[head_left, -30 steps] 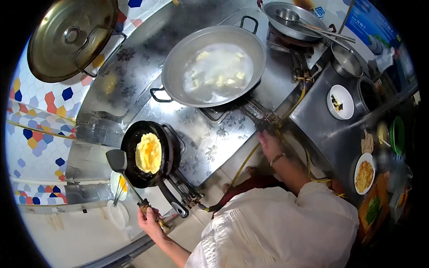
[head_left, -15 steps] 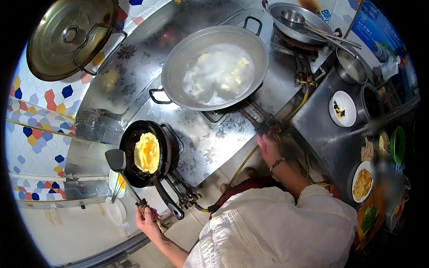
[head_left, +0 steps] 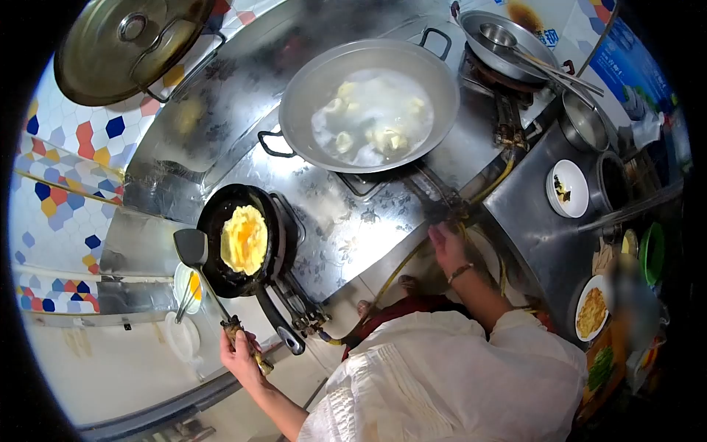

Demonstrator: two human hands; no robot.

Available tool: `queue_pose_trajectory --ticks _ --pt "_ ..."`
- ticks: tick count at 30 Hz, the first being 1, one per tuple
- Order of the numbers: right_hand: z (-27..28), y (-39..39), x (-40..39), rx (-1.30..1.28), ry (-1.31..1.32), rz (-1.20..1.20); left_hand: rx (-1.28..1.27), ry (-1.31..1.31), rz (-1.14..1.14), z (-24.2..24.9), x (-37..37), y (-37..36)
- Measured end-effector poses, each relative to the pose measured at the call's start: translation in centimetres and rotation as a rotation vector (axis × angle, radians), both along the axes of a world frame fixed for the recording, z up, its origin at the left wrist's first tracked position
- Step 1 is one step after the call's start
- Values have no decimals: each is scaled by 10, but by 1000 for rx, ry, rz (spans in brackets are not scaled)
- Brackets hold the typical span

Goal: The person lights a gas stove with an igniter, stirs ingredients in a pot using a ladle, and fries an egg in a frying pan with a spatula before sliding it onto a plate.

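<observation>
My left hand is wrapped round the handle of a spatula, whose dark blade is raised beside the left rim of a black frying pan. In that pan lies a yellow egg with an orange middle. Near the gas valve at the stove's front edge is my right hand; its fingers are partly blurred, and whether they touch the valve is unclear. A large grey pan behind holds steaming, cloudy water with pale pieces in it.
A metal pan with a ladle stands on the back burner. Right of the stove are a white bowl, a plate of browned food and a green bowl. A large lid leans at upper left.
The view has shifted slightly, and the pale pieces in the water have moved about. The spatula remains in my left hand beside the frying pan.
</observation>
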State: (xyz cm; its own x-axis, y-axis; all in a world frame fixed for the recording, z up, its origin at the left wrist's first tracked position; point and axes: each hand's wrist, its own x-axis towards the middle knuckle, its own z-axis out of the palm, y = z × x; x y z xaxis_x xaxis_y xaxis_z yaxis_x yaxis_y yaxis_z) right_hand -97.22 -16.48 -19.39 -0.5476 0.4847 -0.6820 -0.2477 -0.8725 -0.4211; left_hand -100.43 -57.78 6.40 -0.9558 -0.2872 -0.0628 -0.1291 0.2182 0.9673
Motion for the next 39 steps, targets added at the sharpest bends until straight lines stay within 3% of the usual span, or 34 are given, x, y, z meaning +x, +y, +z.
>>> queue_pose_trajectory --ticks 34,37,39 --pt "-16 7 -1 9 37 -46 51 -8 -67 -9 -7 -13" --pt "-17 4 8 57 96 -7 45 -19 -24 -8 -6 -13" --pt "-1 -1 18 -18 -31 215 13 -19 -1 -7 -8 -13"
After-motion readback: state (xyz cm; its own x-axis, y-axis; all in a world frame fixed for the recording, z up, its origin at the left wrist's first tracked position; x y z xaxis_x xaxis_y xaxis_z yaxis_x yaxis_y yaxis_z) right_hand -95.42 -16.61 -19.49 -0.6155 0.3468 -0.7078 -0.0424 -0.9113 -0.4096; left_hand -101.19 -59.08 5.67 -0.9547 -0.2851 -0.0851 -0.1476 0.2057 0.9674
